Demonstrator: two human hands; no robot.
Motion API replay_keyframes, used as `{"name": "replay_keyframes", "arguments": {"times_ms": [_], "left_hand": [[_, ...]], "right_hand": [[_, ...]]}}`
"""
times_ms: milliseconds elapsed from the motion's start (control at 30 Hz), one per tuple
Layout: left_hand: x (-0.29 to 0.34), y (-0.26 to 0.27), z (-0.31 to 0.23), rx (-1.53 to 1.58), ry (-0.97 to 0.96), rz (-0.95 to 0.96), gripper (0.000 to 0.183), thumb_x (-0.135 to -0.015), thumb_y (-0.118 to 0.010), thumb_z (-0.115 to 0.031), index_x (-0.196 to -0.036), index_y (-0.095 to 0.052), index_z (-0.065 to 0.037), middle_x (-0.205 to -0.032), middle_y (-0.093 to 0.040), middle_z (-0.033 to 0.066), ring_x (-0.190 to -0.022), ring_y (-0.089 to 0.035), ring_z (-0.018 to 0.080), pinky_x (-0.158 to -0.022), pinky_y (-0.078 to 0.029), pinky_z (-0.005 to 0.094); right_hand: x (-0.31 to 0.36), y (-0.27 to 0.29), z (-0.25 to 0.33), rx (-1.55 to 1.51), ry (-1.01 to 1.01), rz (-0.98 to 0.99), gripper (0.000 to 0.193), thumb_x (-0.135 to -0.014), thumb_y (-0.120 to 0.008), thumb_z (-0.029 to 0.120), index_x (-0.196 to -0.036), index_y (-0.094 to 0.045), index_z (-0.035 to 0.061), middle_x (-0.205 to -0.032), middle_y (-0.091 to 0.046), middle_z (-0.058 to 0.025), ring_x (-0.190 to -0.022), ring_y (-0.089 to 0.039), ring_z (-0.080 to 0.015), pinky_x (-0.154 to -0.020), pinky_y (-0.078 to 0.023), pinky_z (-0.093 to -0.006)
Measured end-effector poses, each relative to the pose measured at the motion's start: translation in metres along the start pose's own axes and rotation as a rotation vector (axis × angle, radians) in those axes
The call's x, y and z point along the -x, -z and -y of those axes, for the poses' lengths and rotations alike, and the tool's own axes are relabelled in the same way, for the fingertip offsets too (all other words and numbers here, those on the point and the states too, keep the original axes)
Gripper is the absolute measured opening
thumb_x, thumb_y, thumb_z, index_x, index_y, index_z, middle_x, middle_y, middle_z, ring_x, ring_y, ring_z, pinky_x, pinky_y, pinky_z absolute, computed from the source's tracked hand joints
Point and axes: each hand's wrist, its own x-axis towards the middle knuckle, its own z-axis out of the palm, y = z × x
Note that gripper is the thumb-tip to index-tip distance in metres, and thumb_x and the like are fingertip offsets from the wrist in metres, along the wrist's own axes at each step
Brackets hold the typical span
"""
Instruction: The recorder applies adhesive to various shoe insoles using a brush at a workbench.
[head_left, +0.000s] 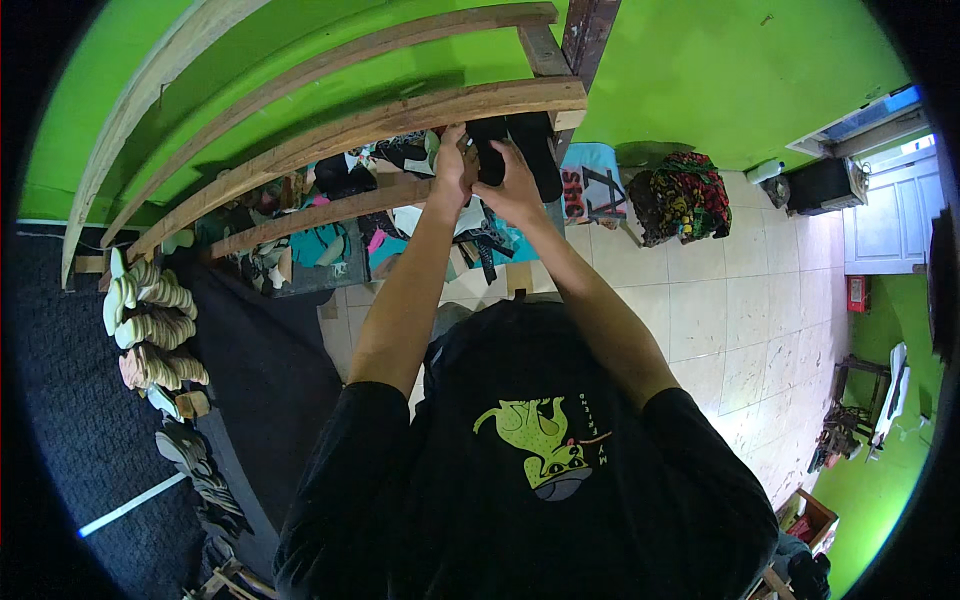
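Both my hands are stretched out ahead, at the right end of a wooden rack. A dark, elongated black piece [487, 140], shaped like a shoe or sole, lies between them; its exact kind is hard to make out. My left hand [455, 168] is closed at its left edge, fingers partly hidden. Around its near right side bend the fingers of my right hand [514, 186], the thumb pointing left. A second black piece [537, 155] of similar shape sits just to the right, beside my right fingertips.
A wooden rail [350, 128] crosses above a worktop strewn with fabric scraps [320, 245]. Several pale shoe-shaped forms [155, 325] stand in rows at left. A patterned cloth heap [690, 198] lies right of the rack on the tiled floor [700, 300]. Farther right is a black box [822, 187].
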Motion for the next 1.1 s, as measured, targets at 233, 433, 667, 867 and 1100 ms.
{"name": "replay_keyframes", "arguments": {"times_ms": [233,433,667,867,1100], "left_hand": [[0.02,0.031,0.007,0.055,-0.042,0.106,0.049,-0.101,-0.059,-0.042,-0.138,-0.056,-0.009,-0.122,-0.058,0.0074,-0.108,-0.057,0.0237,-0.099,-0.048,0.0446],[0.088,0.043,-0.002,-0.106,-0.278,-0.014,0.054,-0.103,-0.056,-0.018,-0.155,-0.048,-0.005,-0.156,-0.051,0.009,-0.142,-0.048,0.0216,-0.118,-0.037,0.0336],[0.188,0.064,-0.042,-0.146,-0.41,-0.191,0.045,-0.108,-0.055,-0.015,-0.151,-0.05,-0.003,-0.156,-0.053,0.0101,-0.143,-0.052,0.026,-0.118,-0.044,0.0403],[0.274,0.15,-0.061,-0.123,-0.653,-0.363,0.044,-0.107,-0.056,-0.012,-0.15,-0.052,-0.004,-0.15,-0.056,0.0098,-0.138,-0.055,0.0247,-0.113,-0.045,0.038],[0.414,0.249,-0.078,-0.083,-0.801,-0.723,0.043,-0.105,-0.056,-0.008,-0.147,-0.054,0.0,-0.148,-0.058,0.0142,-0.136,-0.058,0.026,-0.114,-0.044,0.0393]], "right_hand": [[0.029,0.017,0.013,-0.083,-0.01,-0.007,0.079,-0.077,-0.087,0.024,-0.143,-0.051,-0.0012,-0.149,-0.051,-0.0301,-0.142,-0.049,-0.0453,-0.122,-0.039,-0.0452],[0.034,0.02,0.032,-0.401,-0.193,0.002,0.075,-0.084,-0.084,0.019,-0.149,-0.05,0.0055,-0.158,-0.048,-0.0215,-0.147,-0.048,-0.0335,-0.12,-0.039,-0.0475],[0.043,-0.001,0.091,-0.594,-0.139,0.095,0.051,-0.102,-0.07,0.016,-0.148,-0.051,0.0042,-0.156,-0.051,-0.0153,-0.144,-0.05,-0.0269,-0.117,-0.045,-0.0428],[0.078,-0.075,0.158,-0.586,-0.04,0.378,0.05,-0.106,-0.067,0.025,-0.145,-0.051,-0.0009,-0.15,-0.055,-0.02,-0.144,-0.051,-0.0283,-0.115,-0.047,-0.0396],[0.163,-0.193,0.266,-0.648,0.072,0.742,0.048,-0.105,-0.067,0.021,-0.144,-0.051,-0.0014,-0.147,-0.056,-0.0223,-0.141,-0.053,-0.0306,-0.114,-0.048,-0.043]]}}
